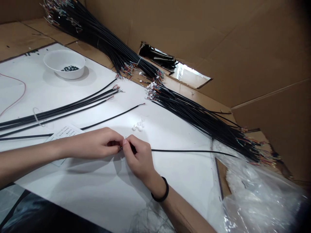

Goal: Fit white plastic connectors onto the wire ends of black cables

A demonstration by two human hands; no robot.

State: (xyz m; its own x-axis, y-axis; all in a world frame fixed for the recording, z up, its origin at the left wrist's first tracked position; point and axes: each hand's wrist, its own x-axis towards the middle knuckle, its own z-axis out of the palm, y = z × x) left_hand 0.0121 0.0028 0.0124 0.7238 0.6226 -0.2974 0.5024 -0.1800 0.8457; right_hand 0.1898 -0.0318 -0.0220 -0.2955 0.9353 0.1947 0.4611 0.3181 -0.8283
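My left hand (100, 142) and my right hand (138, 155) meet at the fingertips over the white tabletop (104, 187). Both are closed in a pinch on the thin wire end of a black cable (182, 150), which runs off to the right from behind my right hand. The fingers mostly hide the wire end, so I cannot make out the fine wires clearly. Just beyond my hands lies a small group of white plastic connectors (138, 125). A printed paper sheet (64, 132) lies partly beneath my left forearm.
A white bowl (64, 61) with small black pieces stands at the back left. Loose black cables (73, 105) lie at left. Big cable bundles (189, 110) line the back, against cardboard walls (206, 35). Clear plastic bags (259, 197) bulge at the right edge.
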